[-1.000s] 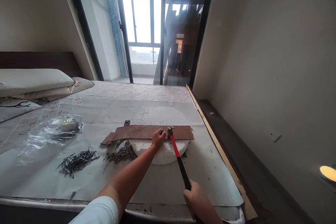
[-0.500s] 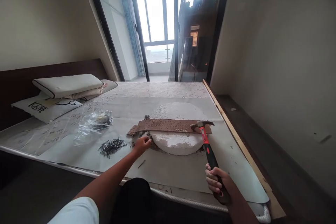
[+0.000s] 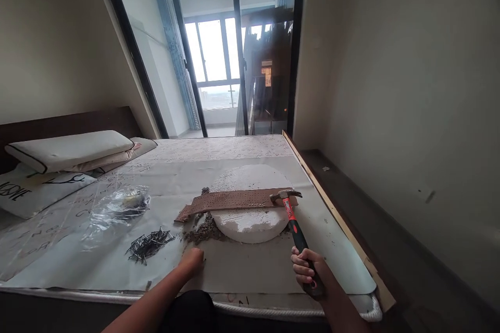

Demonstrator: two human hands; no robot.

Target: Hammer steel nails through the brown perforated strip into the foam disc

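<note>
My right hand (image 3: 310, 273) is wrapped round the black grip of a red-and-black claw hammer (image 3: 292, 218). The hammer's head rests on the right end of a brown perforated strip (image 3: 234, 200). That strip lies across a round white foam disc (image 3: 250, 213) on the paper-covered bed. My left hand (image 3: 192, 261) lies low on the paper with its fingers curled, near the bed's front edge and just below a heap of dark crumbs (image 3: 201, 230). I cannot see whether it holds anything. A pile of loose nails (image 3: 148, 243) lies to the left of it.
A crumpled clear plastic bag (image 3: 117, 208) lies left of the nails. Pillows (image 3: 66, 151) are stacked at the far left by the headboard. A wooden strip (image 3: 332, 213) runs along the bed's right edge, with dark floor beyond. Glass doors stand behind.
My left hand left the strip and drew back toward the bed's front edge. The hammer head moved right along the strip to its right end. The camera view shifted.
</note>
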